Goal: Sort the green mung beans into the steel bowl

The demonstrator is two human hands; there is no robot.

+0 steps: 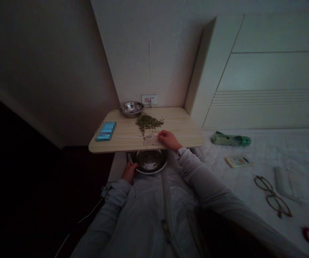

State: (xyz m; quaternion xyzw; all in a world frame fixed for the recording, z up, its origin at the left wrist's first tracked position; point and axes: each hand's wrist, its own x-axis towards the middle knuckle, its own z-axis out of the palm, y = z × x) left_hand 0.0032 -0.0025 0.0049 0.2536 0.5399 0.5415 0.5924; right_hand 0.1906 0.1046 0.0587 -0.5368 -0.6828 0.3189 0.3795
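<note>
My left hand [129, 172] grips the left rim of a shiny metal bowl [150, 163], held just below the table's front edge near my lap. A few dark specks show inside the bowl. My right hand [168, 139] is closed, thumb and fingers pinched at the right edge of a clear plastic piece [151, 139] lying low over the tabletop. Whether that piece is a small bag or a flat sheet, I cannot tell. Some small bits lie on or under it. Just beyond sits a loose pile of small greenish-brown grains [147, 122].
A light wooden table [181, 123] carries a second metal bowl [131, 109] at the back and a phone [106, 131] on the left. Behind is a wall socket [149, 99]. On the bed at right lie a green bottle [231, 139], another phone [239, 161] and glasses [272, 195].
</note>
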